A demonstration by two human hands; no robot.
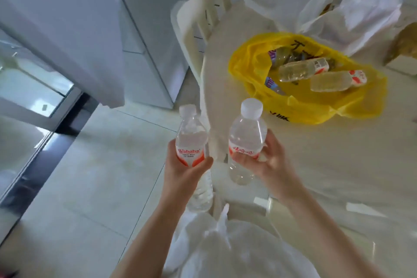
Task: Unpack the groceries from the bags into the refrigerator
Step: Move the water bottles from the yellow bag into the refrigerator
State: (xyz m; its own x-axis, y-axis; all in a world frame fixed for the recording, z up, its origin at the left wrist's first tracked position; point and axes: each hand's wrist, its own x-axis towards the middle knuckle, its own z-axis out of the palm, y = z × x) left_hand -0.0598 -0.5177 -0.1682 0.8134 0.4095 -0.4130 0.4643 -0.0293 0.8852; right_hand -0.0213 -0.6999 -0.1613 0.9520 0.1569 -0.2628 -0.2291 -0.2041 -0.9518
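Note:
My left hand (182, 171) grips a clear water bottle (191, 133) with a red-and-white label, held upright over the floor. My right hand (268, 160) grips a second, matching water bottle (247, 131) at the table's near-left edge. An open yellow plastic bag (316, 106) lies on the cream table (327, 165) and holds several more bottles (302, 70) lying on their sides. The white refrigerator (144, 18) stands at the upper left, with its open door (67, 29) swung toward me.
A white plastic bag (338, 7) sits at the table's far side, with a brown package (404, 45) at the right edge. A cream plastic chair (203, 13) stands between the refrigerator and the table. Another white bag (225, 244) lies just below me. A pale tiled floor lies to the left.

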